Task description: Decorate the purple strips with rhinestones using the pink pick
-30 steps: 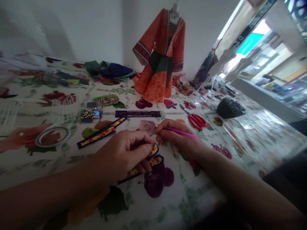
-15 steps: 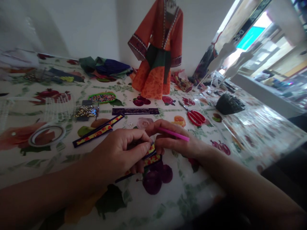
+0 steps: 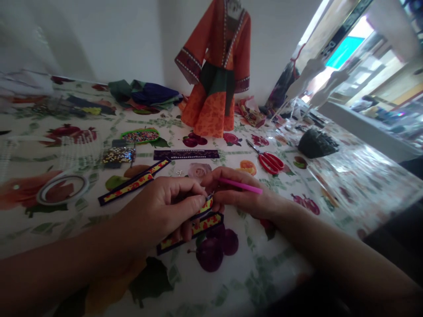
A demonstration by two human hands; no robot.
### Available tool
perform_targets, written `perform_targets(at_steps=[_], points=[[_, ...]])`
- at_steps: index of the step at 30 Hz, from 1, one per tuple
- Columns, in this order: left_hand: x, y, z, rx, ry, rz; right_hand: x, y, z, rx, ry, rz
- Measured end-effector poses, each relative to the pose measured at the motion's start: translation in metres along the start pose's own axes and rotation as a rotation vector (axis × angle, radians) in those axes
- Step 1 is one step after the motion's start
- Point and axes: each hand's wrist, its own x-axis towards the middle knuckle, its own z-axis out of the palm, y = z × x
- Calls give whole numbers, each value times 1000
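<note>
My left hand pinches a folded fabric strip, yellow with red patches and dark blue edging, between thumb and forefinger. Close against it, my right hand is closed around a slim pink stick-like tool; its tip is hidden by the fingers. Directly below the hands, another yellow-and-red strip lies on the table, partly covered by my left fingers. More patterned strip rests beyond my left wrist. Small pale beads lie loose just past my hands.
Ahead stands an orange doll-sized dress. Red-handled scissors lie right of a dark beaded strip. At left are a green bead tray, sequins and a tape roll. A black bundle sits at right.
Both hands stay together with only slight finger movement. Slightly more of the strip on the table shows beneath my left hand. The pink tool has barely shifted.
</note>
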Motion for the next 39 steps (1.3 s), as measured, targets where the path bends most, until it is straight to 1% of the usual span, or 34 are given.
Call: perform_targets(at_steps=[2,6,10,12,14,17,19,21,23,26,28,29,31,33,35,39], points=[[1,0,0,2,-2,8,1,3,-1,4,25,-6],[1,4,-3,-9,14,47,3,3,-1,63,90,-70],[2,13,-8,15,99,120,5,-1,0,134,229,-101],[1,15,-10,26,149,133,6,-2,-1,159,293,-121],[1,15,-12,21,172,128,6,-1,-3,171,342,-143],[1,12,-14,11,170,108,6,-1,-6,173,369,-161],[1,10,-13,25,189,104,6,-1,-5,157,374,-157],[1,9,-11,42,193,108,5,-2,-3,121,351,-148],[2,8,-9,46,191,108,3,-3,1,53,287,-133],[2,6,-7,62,121,110,-1,-3,5,-50,153,-96],[2,5,-5,66,79,112,-3,-4,7,-63,87,-74],[2,4,-4,52,83,114,-4,-5,8,-52,63,-65],[1,5,-2,22,89,107,-4,-7,9,-32,36,-37],[0,7,-2,28,63,91,-5,-11,11,-36,19,-2],[0,9,-3,78,22,73,-4,-13,12,-44,-3,18],[2,8,-5,160,11,52,-4,-14,13,-30,-37,28]])
